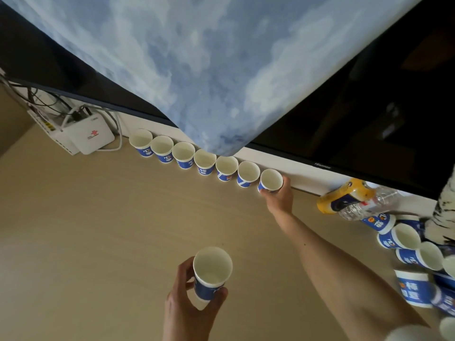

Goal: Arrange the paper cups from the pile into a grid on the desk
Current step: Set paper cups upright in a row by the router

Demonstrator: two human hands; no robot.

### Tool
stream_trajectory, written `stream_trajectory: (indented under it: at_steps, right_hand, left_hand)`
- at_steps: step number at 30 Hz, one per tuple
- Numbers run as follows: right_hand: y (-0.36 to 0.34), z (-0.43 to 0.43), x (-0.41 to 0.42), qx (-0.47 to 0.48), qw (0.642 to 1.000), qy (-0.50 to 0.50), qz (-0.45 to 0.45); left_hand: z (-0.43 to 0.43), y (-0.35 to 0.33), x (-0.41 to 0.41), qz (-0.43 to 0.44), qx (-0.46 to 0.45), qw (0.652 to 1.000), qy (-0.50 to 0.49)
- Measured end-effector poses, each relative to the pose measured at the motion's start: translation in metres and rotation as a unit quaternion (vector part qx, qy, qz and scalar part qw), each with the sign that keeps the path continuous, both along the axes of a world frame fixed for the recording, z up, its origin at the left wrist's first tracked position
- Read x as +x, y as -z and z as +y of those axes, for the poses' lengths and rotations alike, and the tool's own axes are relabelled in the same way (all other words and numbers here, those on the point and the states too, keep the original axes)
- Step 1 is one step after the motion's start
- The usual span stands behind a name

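Several blue-and-white paper cups stand upright in a row along the back of the wooden desk, below a screen. My right hand grips the cup at the row's right end, which stands beside its neighbour. Near the front, my left hand holds another upright cup above the desk. A pile of the same cups lies tumbled at the right edge, partly cut off by the frame.
A large dark screen hangs over the back of the desk, draped with a blue cloud-print cloth. A white router with cables sits at the back left. A yellow bottle and a clear plastic bottle lie beside the pile.
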State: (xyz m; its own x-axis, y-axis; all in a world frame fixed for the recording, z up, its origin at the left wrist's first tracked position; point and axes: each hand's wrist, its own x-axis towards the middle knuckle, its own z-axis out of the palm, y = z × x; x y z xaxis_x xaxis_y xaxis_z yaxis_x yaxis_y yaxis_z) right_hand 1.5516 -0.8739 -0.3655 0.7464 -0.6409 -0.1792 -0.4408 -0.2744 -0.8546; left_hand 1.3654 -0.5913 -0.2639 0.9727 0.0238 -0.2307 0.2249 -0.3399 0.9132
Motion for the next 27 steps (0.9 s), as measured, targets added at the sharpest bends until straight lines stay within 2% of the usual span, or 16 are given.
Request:
stream_trajectory:
  at_steps: [9, 13, 16, 21, 27]
  right_hand:
    - [0.002, -0.004, 0.002, 0.010, 1.000, -0.006, 0.023]
    - [0.007, 0.016, -0.039, 0.032, 0.997, 0.045, 0.049]
    - [0.005, 0.054, -0.086, 0.047, 0.997, 0.036, 0.056]
    - [-0.003, 0.128, -0.134, 0.112, 0.991, -0.041, 0.063]
    - [-0.029, 0.189, -0.128, 0.162, 0.984, -0.068, 0.031]
  left_hand:
    - [0.004, -0.001, 0.003, 0.000, 0.015, 1.000, -0.005]
    - [0.010, -0.001, 0.008, -0.002, 0.015, 0.999, -0.029]
    - [0.023, 0.001, 0.020, 0.004, 0.017, 0.998, -0.057]
    - [0.064, 0.014, 0.070, -0.001, 0.020, 0.995, -0.102]
    - [0.115, 0.029, 0.162, -0.042, 0.022, 0.987, -0.152]
